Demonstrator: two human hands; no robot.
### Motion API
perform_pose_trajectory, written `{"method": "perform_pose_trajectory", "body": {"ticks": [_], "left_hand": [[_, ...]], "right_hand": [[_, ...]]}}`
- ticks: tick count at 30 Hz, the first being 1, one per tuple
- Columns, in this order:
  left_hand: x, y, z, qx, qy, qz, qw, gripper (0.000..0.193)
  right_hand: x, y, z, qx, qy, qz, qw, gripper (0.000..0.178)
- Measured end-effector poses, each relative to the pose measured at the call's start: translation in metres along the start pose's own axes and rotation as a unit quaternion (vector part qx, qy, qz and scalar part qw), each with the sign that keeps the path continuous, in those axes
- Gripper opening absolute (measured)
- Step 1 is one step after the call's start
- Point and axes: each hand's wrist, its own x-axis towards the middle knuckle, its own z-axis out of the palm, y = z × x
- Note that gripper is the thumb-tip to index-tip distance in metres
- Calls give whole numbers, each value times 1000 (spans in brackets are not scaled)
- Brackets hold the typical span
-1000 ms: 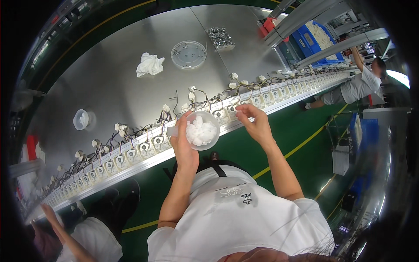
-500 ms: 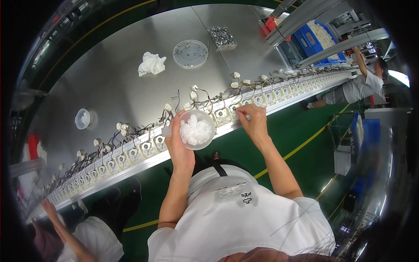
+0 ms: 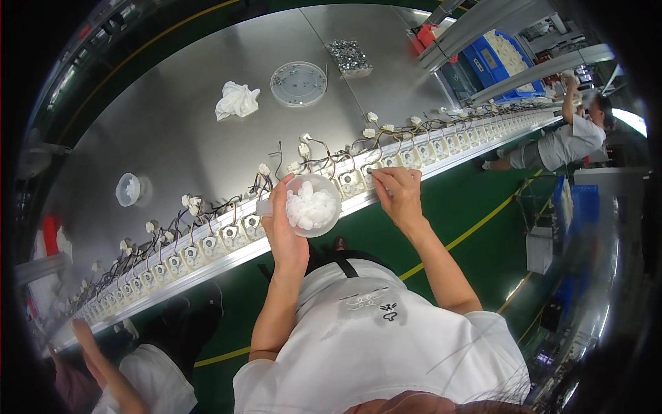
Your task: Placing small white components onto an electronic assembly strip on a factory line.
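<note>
My left hand [image 3: 284,234] is closed round a translucent plastic cup [image 3: 325,229] with a side handle, held over the near edge of the rail. Small white pieces [image 3: 310,207] fill much of the cup. Fingers pinched, my right hand [image 3: 402,195] reaches a white housing [image 3: 373,171] with a dark round centre. What those fingertips hold, if anything, is too small to make out. Similar white housings [image 3: 352,182] with wires and white connectors [image 3: 304,150] stand in a long row along the metal rail [image 3: 358,200]. Part of the row is hidden behind the cup.
Beyond the rail, the metal table [image 3: 172,110] bears a crumpled white cloth [image 3: 237,101], a round clear dish [image 3: 298,84], a pack of small shiny parts [image 3: 350,58] and a small cup [image 3: 128,189]. A blue bin [image 3: 483,58] stands far right. Co-workers [image 3: 583,141] [image 3: 148,379] are at both ends.
My right fingertips have shifted slightly at the same housing; my left hand and the cup stay nearly in place. The co-worker on the right has raised an arm, and the left one's hand moved slightly.
</note>
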Motion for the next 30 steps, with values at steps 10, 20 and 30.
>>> {"method": "perform_pose_trajectory", "body": {"ticks": [10,20,30], "left_hand": [[-1,-1,1,0,5,-16,1000,38],[0,4,-1,0,1,-10,1000,37],[-1,1,-4,7,-6,-24,1000,37]], "right_hand": [[-1,5,5,89,-39,134,986,8],[1,-1,-6,10,-38,4,999,16],[18,16,-5,58,-115,23,991,12]]}}
